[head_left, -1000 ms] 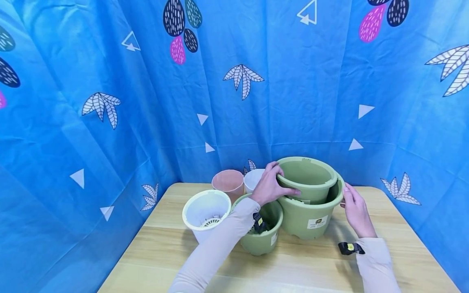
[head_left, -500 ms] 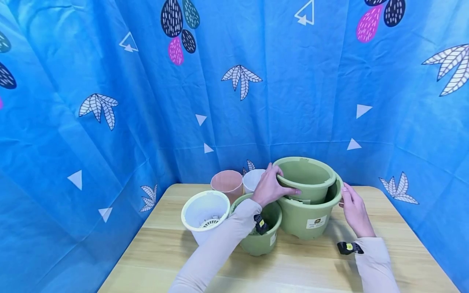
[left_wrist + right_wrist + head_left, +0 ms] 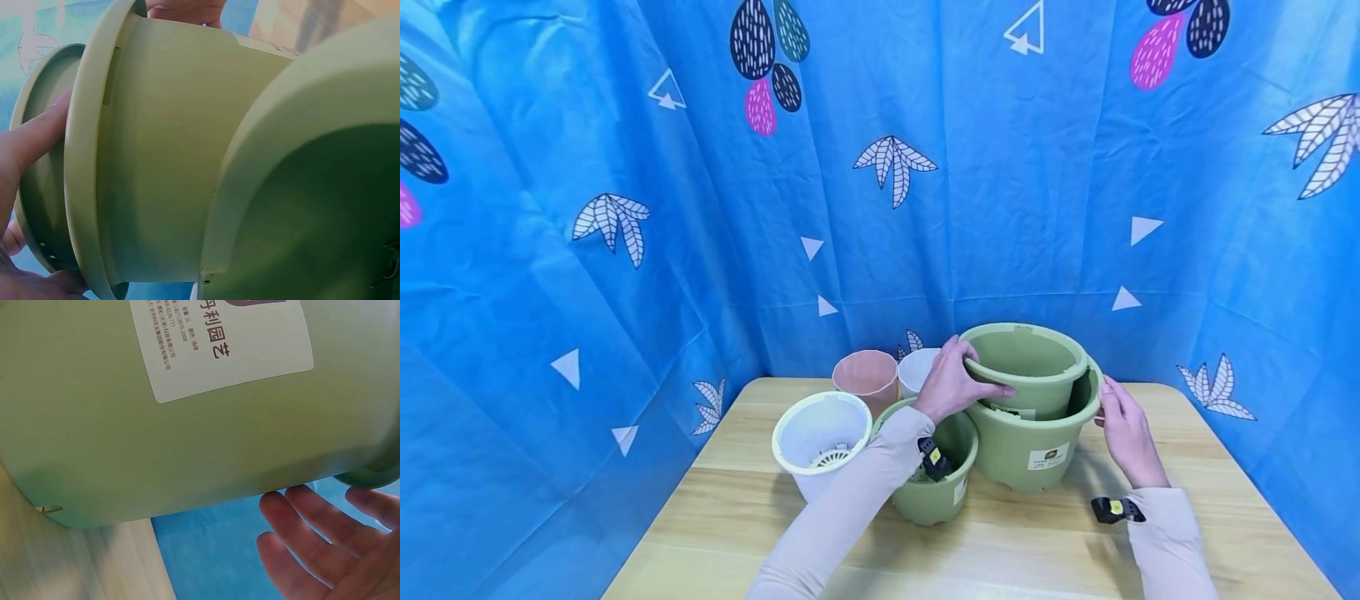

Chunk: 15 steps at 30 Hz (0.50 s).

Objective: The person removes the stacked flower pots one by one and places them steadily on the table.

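Note:
My left hand (image 3: 951,383) grips the left rim of a green flowerpot (image 3: 1037,392), with the thumb along its front. This pot sits tilted partway inside a larger green flowerpot (image 3: 1018,442), which bears a white label (image 3: 231,350). At the larger pot's right rim, my right hand (image 3: 1129,433) holds on; in the right wrist view its fingertips touch the outer wall, and the thumb is out of sight. Below my left wrist stands a smaller green flowerpot (image 3: 928,500), its rim looming large in the left wrist view.
On the left stand a white flowerpot (image 3: 808,425) with a slotted base and, behind it, a pink pot (image 3: 867,375). Another white pot (image 3: 917,371) is partly hidden by my left hand. The wooden table (image 3: 700,533) ends at a blue curtain (image 3: 880,250).

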{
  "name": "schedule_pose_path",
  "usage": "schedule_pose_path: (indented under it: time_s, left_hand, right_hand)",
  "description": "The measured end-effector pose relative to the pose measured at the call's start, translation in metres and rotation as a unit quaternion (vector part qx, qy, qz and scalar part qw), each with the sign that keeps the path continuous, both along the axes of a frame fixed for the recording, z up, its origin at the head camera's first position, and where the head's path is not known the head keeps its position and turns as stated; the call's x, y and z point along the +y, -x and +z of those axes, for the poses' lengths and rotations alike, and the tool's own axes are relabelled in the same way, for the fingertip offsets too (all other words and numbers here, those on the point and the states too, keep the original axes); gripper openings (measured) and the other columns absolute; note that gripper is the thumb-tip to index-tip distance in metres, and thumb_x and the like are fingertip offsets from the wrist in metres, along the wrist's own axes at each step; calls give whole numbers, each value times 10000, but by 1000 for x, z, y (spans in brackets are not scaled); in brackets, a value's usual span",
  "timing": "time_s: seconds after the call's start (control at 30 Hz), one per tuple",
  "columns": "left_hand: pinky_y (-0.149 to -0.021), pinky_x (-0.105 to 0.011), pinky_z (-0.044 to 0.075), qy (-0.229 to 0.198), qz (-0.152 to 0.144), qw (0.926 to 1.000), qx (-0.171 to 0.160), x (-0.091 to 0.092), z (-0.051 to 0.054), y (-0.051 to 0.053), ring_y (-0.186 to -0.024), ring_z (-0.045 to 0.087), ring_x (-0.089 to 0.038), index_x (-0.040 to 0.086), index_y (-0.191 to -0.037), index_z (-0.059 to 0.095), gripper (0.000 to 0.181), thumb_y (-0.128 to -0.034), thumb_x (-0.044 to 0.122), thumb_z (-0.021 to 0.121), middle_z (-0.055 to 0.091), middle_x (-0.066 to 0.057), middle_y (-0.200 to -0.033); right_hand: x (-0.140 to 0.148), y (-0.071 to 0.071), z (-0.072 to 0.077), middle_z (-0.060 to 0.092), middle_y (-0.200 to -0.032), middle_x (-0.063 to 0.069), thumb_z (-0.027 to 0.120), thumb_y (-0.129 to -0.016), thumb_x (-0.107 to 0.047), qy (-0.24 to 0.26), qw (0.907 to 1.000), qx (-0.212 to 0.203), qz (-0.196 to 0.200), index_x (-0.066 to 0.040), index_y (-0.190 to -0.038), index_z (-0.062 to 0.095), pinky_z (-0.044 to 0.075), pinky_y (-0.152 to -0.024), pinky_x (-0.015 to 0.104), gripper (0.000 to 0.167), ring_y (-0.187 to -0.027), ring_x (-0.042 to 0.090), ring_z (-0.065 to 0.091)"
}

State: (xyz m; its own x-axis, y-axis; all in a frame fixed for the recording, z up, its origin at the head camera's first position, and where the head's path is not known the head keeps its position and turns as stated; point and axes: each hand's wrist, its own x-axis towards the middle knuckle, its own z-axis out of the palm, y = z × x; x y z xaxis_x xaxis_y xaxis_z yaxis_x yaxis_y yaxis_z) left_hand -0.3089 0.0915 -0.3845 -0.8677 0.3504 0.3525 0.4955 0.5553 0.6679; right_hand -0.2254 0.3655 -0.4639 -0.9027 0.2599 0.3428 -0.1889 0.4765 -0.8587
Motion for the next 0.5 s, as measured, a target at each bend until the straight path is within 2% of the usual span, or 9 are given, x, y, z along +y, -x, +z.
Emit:
schedule_pose_path:
  time_s: [0.17,0.3,0.5]
  left_hand:
    - [-1108,-395,492,-257,11,9996,-77,-2,1,2,-1365,548,-269,147,-878,504,616,-632,423,997,588,-113,-1424]
    - [-1201,-461,427,-460,0,9989,-95,-3,5,0,-1497,439,-329,140,-888,514,605,-635,397,1000,466,-172,-1591]
    - [-1220,-458,403,-537,-6,9985,-72,-5,12,-1,-1516,412,-320,149,-889,513,602,-636,399,999,453,-164,-1603]
  right_hand:
    - [-1,0,0,488,-1483,359,256,-1133,-383,-16,10000,-9,29,40,-1565,353,485,-776,41,613,-893,-249,486]
    - [-1,-1,0,497,-1470,364,253,-1133,-375,-35,10000,-38,55,33,-1568,353,459,-767,15,604,-910,-254,472]
    - [-1,-3,2,455,-1503,380,238,-1131,-385,8,9999,-145,40,44,-1571,336,457,-765,5,622,-881,-265,478]
